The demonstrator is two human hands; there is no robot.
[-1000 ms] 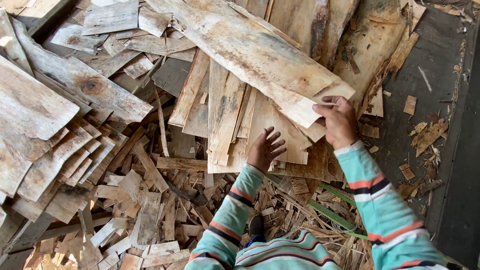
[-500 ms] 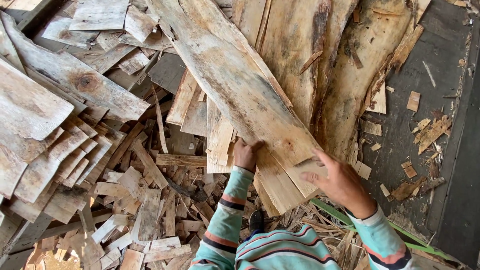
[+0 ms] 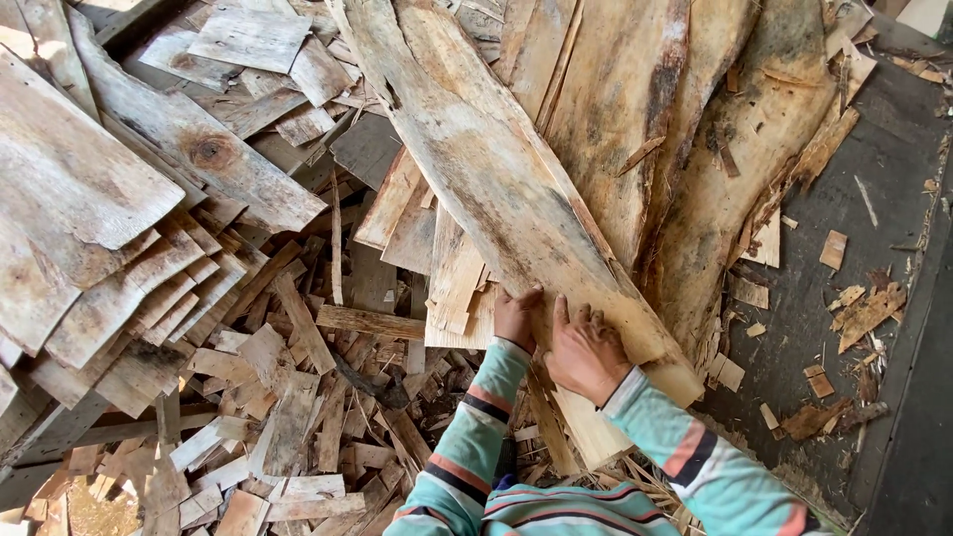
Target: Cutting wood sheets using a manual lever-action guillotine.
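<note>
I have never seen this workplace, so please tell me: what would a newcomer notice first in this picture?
First, the long pale wood slab running from the top centre down to the lower middle, where the left hand and right hand press on its near end. Next, the heap of small wood offcuts filling the lower left. Wide, dark-stained bark slabs lie at the upper right beside a dark floor.

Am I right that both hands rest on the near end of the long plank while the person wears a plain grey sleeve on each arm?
Not quite. The head view shows the left hand and right hand on the near end of the long plank, but the sleeves are striped, teal with orange and dark bands, not plain grey.
</note>
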